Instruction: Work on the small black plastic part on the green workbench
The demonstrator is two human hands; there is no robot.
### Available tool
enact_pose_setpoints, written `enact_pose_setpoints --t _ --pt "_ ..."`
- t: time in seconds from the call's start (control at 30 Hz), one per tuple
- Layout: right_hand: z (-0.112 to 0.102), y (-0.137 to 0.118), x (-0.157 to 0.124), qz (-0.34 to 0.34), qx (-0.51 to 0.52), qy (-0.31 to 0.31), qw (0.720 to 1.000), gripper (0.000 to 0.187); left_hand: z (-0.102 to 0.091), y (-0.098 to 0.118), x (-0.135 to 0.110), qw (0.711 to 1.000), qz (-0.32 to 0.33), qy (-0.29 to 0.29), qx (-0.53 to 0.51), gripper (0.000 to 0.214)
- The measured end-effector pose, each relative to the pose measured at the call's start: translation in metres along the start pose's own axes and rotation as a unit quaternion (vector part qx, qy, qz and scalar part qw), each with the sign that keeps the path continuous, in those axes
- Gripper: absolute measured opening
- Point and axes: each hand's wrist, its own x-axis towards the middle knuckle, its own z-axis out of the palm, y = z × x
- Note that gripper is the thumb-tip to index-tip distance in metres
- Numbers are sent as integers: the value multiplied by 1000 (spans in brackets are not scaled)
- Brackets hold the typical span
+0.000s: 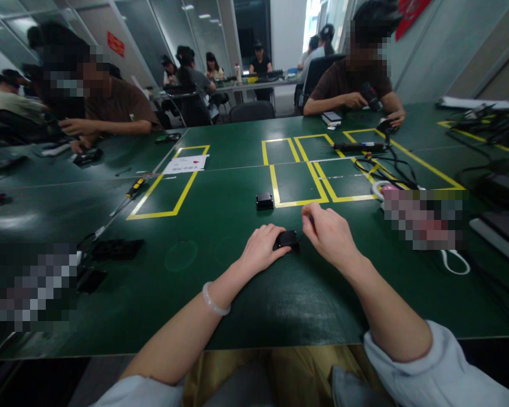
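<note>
The left hand (261, 249) was low over the green table (288, 305); beyond its knuckles a rear black block (264, 201) stood, touched by neither hand. Rightward, the left thumb and fingers grasped a near black block (289, 239), its handling seemingly unfinished. Beside it the right hand (333, 229) had its fingers curled together, though whether they pinched anything, or what either block lacked, could not be told
</note>
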Motion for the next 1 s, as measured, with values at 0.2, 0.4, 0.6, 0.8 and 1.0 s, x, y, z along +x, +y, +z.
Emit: enact_pose_setpoints --t 0.2,0.4,0.6,0.8,1.0 --pt "-1 1 0 -6 3 -6 1000 24 0 0 0 1000 1 -6 6 38" --pt "-2 2 0 3 0 -10 1000 27 0 0 -1 1000 0 -3 2 38" --pt "-3 0 0 11 -3 -16 1000 24 -2 1 0 1000 -2 -8 1 37" --pt "-5 2 1 9 7 -17 1000 21 -2 2 0 1000 -5 -11 0 37" --pt "-5 2 1 20 9 -15 1000 28 -3 2 0 1000 -11 -16 -5 36"
